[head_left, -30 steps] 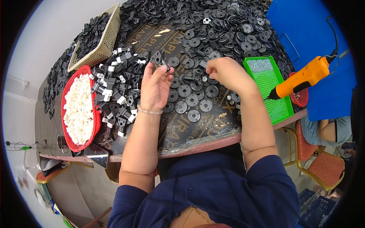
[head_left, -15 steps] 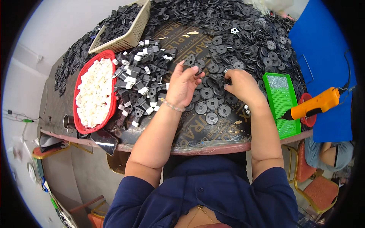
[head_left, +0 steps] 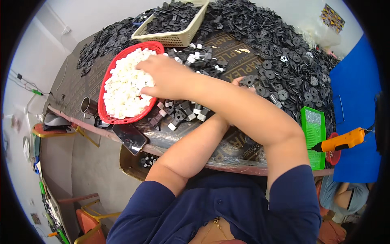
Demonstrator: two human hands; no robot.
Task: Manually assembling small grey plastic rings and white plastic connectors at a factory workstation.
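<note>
Snagging the basket's (head_left: 122,120) right edge, the spread right hand (head_left: 164,77) could spill white pieces (head_left: 126,83); left hand (head_left: 237,81) pinches a black part (head_left: 248,80).

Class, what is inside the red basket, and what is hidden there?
The red basket holds a heap of small white pieces. The right hand over them hides some. The heap covers the basket's floor, so anything beneath is unseen.

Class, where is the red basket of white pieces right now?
In the head view, the red basket is on the table's left side, below and left of the beige basket, with the right hand at its white pieces.
</note>
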